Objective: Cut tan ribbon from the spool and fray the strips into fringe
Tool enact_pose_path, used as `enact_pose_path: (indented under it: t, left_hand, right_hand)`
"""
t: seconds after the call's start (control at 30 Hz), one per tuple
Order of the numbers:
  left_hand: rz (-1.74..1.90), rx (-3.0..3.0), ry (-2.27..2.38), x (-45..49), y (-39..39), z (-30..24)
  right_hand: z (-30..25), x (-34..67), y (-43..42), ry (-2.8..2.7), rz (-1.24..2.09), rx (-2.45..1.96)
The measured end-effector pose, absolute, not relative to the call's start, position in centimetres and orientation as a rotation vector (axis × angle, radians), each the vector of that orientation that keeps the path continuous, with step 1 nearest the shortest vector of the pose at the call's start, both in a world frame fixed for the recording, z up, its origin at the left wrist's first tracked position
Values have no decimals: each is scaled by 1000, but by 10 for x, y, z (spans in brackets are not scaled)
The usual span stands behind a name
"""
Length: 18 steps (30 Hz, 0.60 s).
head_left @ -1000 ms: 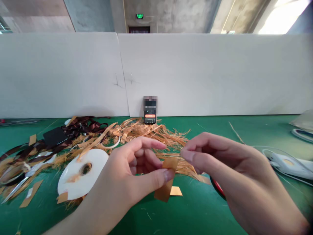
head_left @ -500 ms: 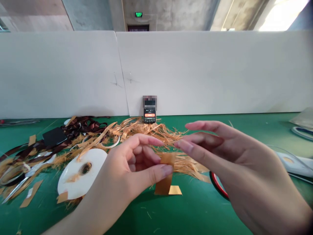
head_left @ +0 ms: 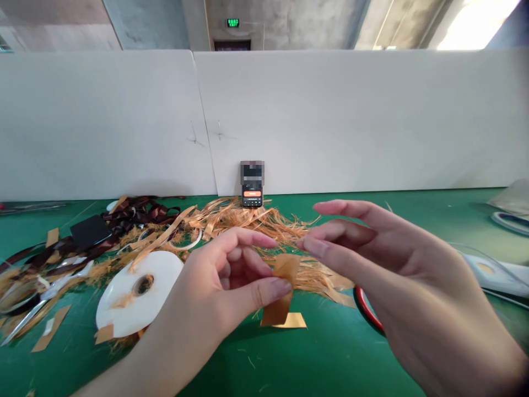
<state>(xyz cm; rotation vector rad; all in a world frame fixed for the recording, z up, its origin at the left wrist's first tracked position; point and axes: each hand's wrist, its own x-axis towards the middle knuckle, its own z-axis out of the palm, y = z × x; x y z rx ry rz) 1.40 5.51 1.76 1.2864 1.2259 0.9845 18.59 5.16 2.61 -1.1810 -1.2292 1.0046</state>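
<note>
My left hand (head_left: 235,281) pinches a short brown ribbon strip (head_left: 285,267) between thumb and fingers, and the strip hangs toward the table. Under its lower end a shiny gold-tan ribbon piece (head_left: 294,320) shows. Over on the other side, my right hand (head_left: 372,248) has its index finger raised, while the thumb tip meets another fingertip. Whether something thin is between them cannot be made out. Red-rimmed scissors handles (head_left: 369,314) lie partly hidden behind that hand. Beyond both hands are loose tan raffia-like strands (head_left: 318,278).
On the left lie a white ribbon spool (head_left: 119,298), silver scissors (head_left: 49,298), a dark flat box (head_left: 91,230) and tangled dark brown ribbon (head_left: 152,212). A phone (head_left: 252,187) leans on the white panel (head_left: 351,121). A white tool (head_left: 491,273) sits at right.
The brown strip in my left hand has tilted and bent, and its top has swung slightly to the right. Both hands stay nearly where they were.
</note>
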Motion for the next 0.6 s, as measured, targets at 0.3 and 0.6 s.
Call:
enact_pose_path:
  t: [0.3, 0.6]
  left_hand:
    - [985, 1326, 1195, 18, 53, 16]
    - [978, 1343, 1242, 16, 53, 19]
  right_hand:
    - [35, 177, 46, -1255, 1194, -1301]
    - [34, 182, 47, -1252, 1112, -1298]
